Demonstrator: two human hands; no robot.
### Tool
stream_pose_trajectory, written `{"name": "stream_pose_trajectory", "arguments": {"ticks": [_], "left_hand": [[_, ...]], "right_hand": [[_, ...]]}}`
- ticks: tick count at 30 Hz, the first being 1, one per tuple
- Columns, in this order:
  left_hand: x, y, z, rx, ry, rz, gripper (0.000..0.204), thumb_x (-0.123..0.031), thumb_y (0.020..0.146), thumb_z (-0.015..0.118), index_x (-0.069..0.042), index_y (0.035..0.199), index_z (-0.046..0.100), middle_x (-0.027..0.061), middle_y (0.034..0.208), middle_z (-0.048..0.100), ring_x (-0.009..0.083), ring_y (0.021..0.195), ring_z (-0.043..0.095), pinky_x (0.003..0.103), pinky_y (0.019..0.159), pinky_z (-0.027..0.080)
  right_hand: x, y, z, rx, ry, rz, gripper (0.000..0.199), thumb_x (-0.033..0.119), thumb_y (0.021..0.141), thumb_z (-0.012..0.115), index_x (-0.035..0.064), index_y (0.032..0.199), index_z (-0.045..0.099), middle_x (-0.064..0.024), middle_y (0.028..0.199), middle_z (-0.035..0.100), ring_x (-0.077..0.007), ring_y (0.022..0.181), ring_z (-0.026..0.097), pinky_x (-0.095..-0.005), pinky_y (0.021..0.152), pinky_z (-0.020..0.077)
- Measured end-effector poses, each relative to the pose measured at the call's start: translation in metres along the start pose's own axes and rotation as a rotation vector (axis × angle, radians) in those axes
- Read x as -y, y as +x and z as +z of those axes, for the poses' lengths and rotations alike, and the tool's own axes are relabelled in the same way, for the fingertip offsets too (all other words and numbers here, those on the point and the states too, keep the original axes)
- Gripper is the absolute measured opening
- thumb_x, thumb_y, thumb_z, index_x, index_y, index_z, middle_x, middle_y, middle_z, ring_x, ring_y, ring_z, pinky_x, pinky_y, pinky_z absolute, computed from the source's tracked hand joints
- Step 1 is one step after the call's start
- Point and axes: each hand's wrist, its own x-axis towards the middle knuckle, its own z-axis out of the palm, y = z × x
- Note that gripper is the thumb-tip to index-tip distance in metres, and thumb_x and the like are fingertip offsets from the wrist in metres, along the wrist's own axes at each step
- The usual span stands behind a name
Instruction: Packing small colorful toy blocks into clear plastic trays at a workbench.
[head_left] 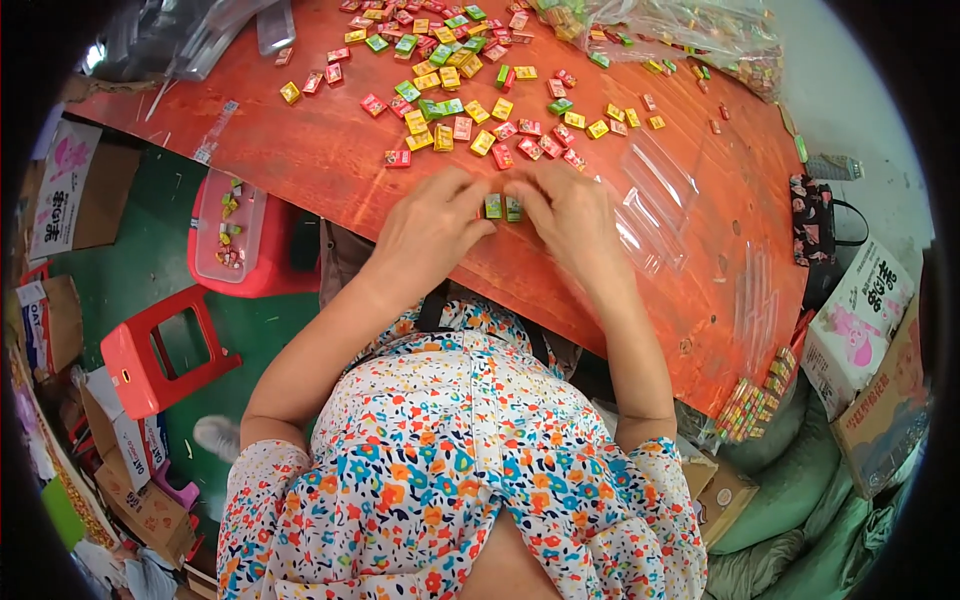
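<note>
Two small green boxes point(493, 206) stand side by side near the table's front edge, between my hands. My left hand point(428, 228) is at their left, its fingers bent and its thumb apart from them, with nothing visible in its grasp. At the right-hand green box point(513, 209), my right hand point(572, 215) curls its fingers down and touches it; part of the grip is hidden behind the knuckles. Just beyond my hands lie many loose little boxes in red, yellow and green, such as a yellow box point(444, 138) and a red box point(398, 158).
Clear plastic sleeves point(650, 215) lie right of my hands on the red table point(330, 160). A filled plastic bag point(690, 35) is at the far right. Packed boxes point(755, 405) sit at the right corner. A tub point(228, 235) and a red stool point(165, 345) are at the left.
</note>
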Motion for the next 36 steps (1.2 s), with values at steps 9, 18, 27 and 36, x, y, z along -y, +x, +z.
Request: {"name": "stream_pose_trajectory", "arguments": {"ticks": [9,18,27,36], "left_hand": [[0.034,0.053,-0.025,-0.233,0.313,0.045,0.015,-0.019,0.081,0.069,-0.006,0.088,0.067,0.0084,0.097,0.06,0.0286,0.095,0.058,0.043,0.083,0.047],[0.041,0.061,-0.023,-0.204,0.328,0.052,0.016,-0.022,0.082,0.068,-0.007,0.087,0.064,0.0075,0.093,0.058,0.0282,0.095,0.058,0.045,0.082,0.045],[0.012,-0.006,-0.034,-0.047,0.144,0.017,0.025,-0.022,0.077,0.075,-0.007,0.093,0.063,0.0088,0.093,0.057,0.029,0.095,0.055,0.041,0.085,0.043],[0.044,0.032,-0.046,-0.264,0.171,0.047,0.026,-0.023,0.079,0.073,-0.004,0.096,0.065,0.0121,0.095,0.064,0.035,0.093,0.061,0.047,0.083,0.048]], "right_hand": [[-0.001,0.051,0.021,-0.098,-0.328,-0.166,0.027,0.021,0.079,0.074,0.0046,0.1,0.068,-0.0105,0.111,0.062,-0.0295,0.1,0.062,-0.0412,0.077,0.053],[-0.019,0.057,0.021,-0.111,-0.226,-0.361,0.024,0.015,0.079,0.071,0.0011,0.099,0.066,-0.0128,0.111,0.061,-0.0313,0.099,0.061,-0.0414,0.083,0.051],[-0.016,-0.004,-0.031,0.117,-0.299,-0.213,0.027,0.016,0.081,0.072,0.0026,0.103,0.066,-0.0123,0.117,0.061,-0.0327,0.106,0.06,-0.0406,0.091,0.0486],[-0.014,0.047,-0.016,0.049,-0.093,-0.208,0.028,0.018,0.083,0.07,0.0027,0.105,0.065,-0.0128,0.104,0.065,-0.0325,0.101,0.062,-0.0412,0.088,0.0502]]}}
